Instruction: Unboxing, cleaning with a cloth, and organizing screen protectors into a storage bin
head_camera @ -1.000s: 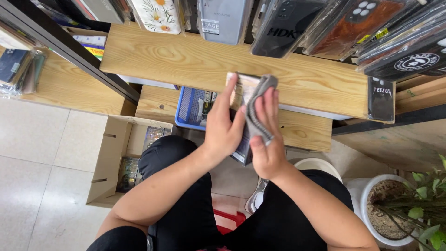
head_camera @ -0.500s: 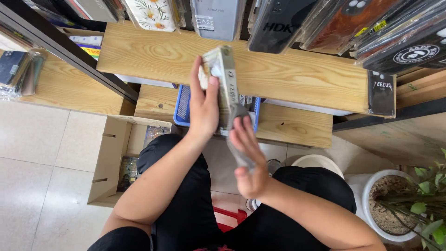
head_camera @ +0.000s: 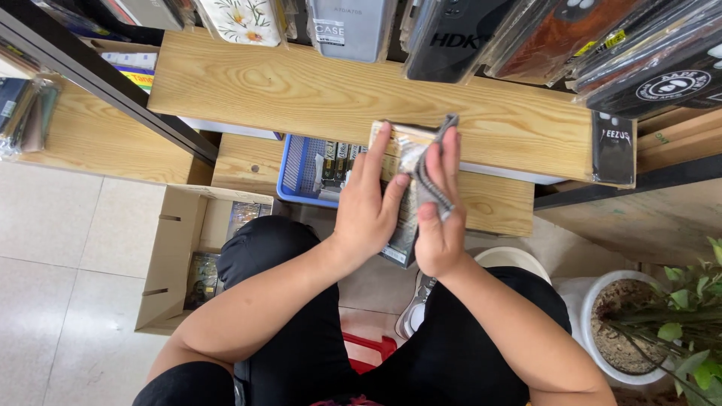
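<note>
My left hand [head_camera: 368, 207] grips a flat packaged phone case [head_camera: 398, 225] in clear plastic wrap, fingers spread over its front. My right hand [head_camera: 440, 218] holds a grey cloth [head_camera: 429, 177] pressed against the right side of the package. Both hands are raised in front of the wooden shelf [head_camera: 316, 94], above my knees in black trousers. The lower part of the package is hidden behind my hands.
A blue plastic basket [head_camera: 301, 173] with several packaged items sits on the lower shelf behind my hands. An open cardboard box [head_camera: 177, 256] stands on the tiled floor at left. A white pot with a green plant [head_camera: 647, 323] is at right. Packaged phone cases [head_camera: 346, 26] hang above.
The package, lifted high in my left hand half a second ago, has come back down. My right hand with the cloth has risen to meet it again.
</note>
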